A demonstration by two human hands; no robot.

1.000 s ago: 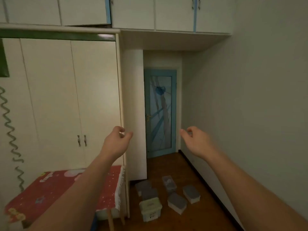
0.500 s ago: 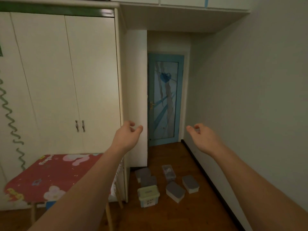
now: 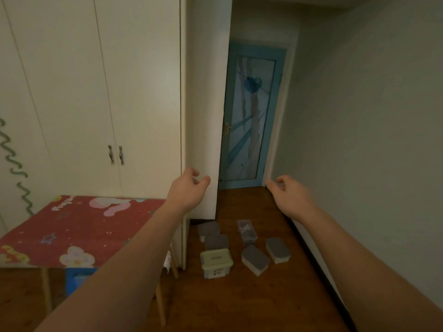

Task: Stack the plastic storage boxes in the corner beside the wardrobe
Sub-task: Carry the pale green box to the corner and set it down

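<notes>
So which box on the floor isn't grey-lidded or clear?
The pale green plastic storage box, nearest the camera, beside the wardrobe's edge; it alone has a green lid.

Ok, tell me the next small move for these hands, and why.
Probably step closer and lower both hands toward the pale green box: left hand and right hand are empty, raised, and all the boxes sit unstacked on the floor.

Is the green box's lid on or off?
On. The green box on the floor shows its pale lid seated flat across the top, with nothing of the inside visible. Whether it is latched cannot be told.
</notes>
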